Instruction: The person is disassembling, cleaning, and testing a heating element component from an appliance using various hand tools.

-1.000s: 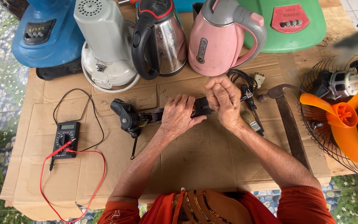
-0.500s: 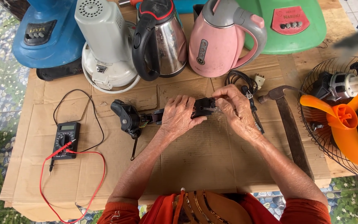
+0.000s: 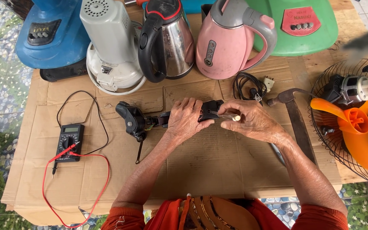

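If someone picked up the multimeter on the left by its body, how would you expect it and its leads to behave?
The multimeter looks small and boxy, so probably light and stiff, lying flat with little tendency to roll. Its red lead and black lead sprawl in loose loops over the cardboard, so they would likely dangle, drag and perhaps snag.

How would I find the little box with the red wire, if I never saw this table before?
Start at the big blue fan base in the far left corner of the cardboard-covered table, then come straight toward the person. The small black handheld meter lies flat there. Only it has a grey screen, a round dial and a looping red wire.
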